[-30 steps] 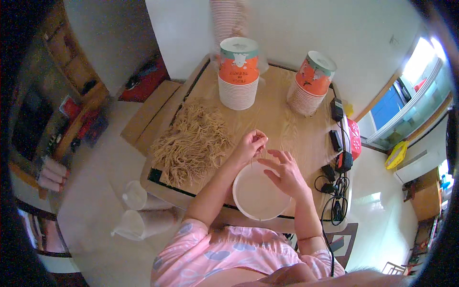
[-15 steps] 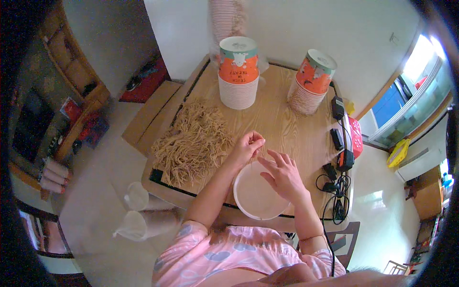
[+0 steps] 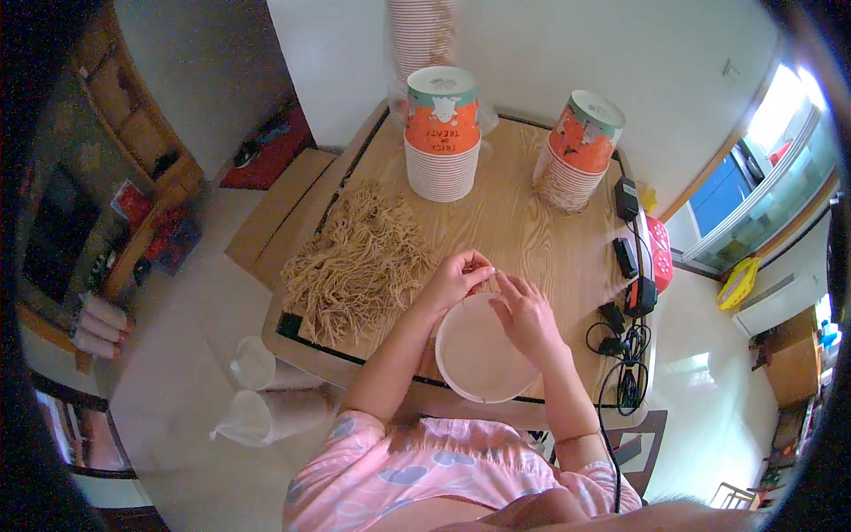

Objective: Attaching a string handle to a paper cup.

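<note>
A round paper bucket (image 3: 483, 359) with a white rim and a pale inside stands mouth up at the table's near edge. Beyond its far rim, my left hand (image 3: 463, 277) is closed, thumb and forefinger pinched; whatever they hold is too small to make out. My right hand (image 3: 528, 319) is closed over the far right rim, its thumb on the inner side and its forefinger close to the left fingertips. Left of the bucket lies a heap of tan twisted cords (image 3: 359, 262). Part of the bucket's outer wall is hidden.
Upside-down stacks of orange and green printed buckets stand at the back, one in the middle (image 3: 441, 133) and one at right (image 3: 581, 151). Black adapters and a coiled cable (image 3: 631, 377) line the right edge. Wrapped stacks (image 3: 266, 417) lie on the floor at left.
My right hand has moved in toward the left, its spread fingers now closed at the rim. The left hand has shifted slightly right and down; the bucket has moved a little right.
</note>
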Motion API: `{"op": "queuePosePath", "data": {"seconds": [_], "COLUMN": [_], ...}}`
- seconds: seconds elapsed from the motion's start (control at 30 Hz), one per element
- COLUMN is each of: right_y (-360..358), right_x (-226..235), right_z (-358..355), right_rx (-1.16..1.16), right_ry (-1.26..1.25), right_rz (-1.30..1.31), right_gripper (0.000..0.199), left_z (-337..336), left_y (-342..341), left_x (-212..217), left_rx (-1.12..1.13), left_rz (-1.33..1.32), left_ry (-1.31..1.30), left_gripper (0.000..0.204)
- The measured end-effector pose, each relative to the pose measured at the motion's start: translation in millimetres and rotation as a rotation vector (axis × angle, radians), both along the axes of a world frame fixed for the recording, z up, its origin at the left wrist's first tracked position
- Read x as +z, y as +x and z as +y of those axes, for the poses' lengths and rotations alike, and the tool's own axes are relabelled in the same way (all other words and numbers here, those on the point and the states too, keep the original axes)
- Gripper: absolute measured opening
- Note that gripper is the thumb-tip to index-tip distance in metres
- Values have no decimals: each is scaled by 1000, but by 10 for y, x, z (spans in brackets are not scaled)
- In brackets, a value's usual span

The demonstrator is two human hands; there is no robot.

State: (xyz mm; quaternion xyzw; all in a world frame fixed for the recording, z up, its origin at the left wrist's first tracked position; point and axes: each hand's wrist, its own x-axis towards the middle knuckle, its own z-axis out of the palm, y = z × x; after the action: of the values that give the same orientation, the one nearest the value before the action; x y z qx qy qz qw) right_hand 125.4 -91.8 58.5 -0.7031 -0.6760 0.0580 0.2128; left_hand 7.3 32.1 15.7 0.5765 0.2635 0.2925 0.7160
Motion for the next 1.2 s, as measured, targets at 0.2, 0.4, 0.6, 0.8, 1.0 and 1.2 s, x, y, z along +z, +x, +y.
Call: {"op": "queuePosePath", "data": {"seconds": [0.2, 0.4, 0.6, 0.8, 1.0, 1.2], "right_y": [165, 293, 373, 476, 442, 462], "right_x": [-67, -179, -227, -382, -373, -394], "right_z": [228, 324, 345, 374, 428, 444], "right_rx": [-9, 40, 26, -12, -50, -46], "right_ry": [49, 39, -65, -263, -243, -248], "right_rz": [482, 612, 882, 1497, 1579, 1589], "right_gripper": [21, 16, 14, 13, 12, 12], "left_z": [8, 12, 42, -1, 35, 59], "left_y": [-9, 31, 36, 38, 38, 65], "left_x": [-7, -47, -119, -57, -14, -21], "left_rx": [-36, 7, 22, 29, 11, 4], "left_rz": [-11, -14, -19, -55, -55, -33], "left_ry": [18, 28, 63, 42, 59, 113], "left_gripper": [5, 5, 5, 6, 6, 5]}}
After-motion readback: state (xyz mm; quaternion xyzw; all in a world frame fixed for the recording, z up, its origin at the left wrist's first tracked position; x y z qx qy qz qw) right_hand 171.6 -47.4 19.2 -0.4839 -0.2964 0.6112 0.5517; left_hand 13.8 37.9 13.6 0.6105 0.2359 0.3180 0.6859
